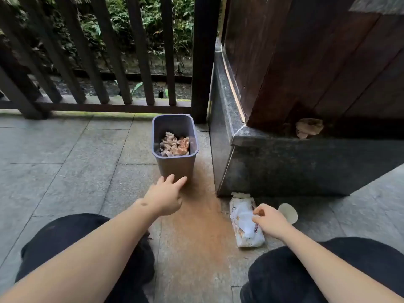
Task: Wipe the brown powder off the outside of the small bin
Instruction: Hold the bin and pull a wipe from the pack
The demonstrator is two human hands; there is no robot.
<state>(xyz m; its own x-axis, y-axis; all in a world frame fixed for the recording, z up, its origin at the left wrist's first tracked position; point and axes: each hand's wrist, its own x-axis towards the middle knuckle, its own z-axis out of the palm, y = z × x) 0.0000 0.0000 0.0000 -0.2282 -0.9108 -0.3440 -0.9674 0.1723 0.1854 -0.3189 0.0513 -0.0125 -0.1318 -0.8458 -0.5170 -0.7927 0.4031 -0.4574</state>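
Bin (pixel 175 149), small, grey-blue, stands upright on the paving (pixel 65 160) close to the railing (pixel 109 84) and just left of the stone plinth (pixel 284 162). Crumpled, brown-stained tissues (pixel 175 146) fill its bottom; likely spent wipes dropped there to keep them off the ground.

Near wall of the bin looks mostly grey. Cannot tell how much powder clings to it. A broad brown powder (pixel 196 226) streak runs along the paving from the bin's foot back toward the person's knees.

Left hand (pixel 165 196) reaches forward, fingers spread and straight, tips at the bin's lower front wall, touching or just short of it. Holds nothing. Probably placed to steady or turn the bin so a dirty side faces the person.

Right hand (pixel 270 220) rests over the wipes pack (pixel 246 224) lying on the paving beside the plinth. Fingers are loosely curled, thumb and forefinger close together at the pack's top. Whether a sheet is pinched cannot be told. Likely fetching a fresh wipe.

A round pale lid (pixel 288 213) lies just right of the pack. Another crumpled tissue (pixel 309 127) sits on the plinth ledge against the wooden wall.

Judgement: between wipes, more cleaning to come.
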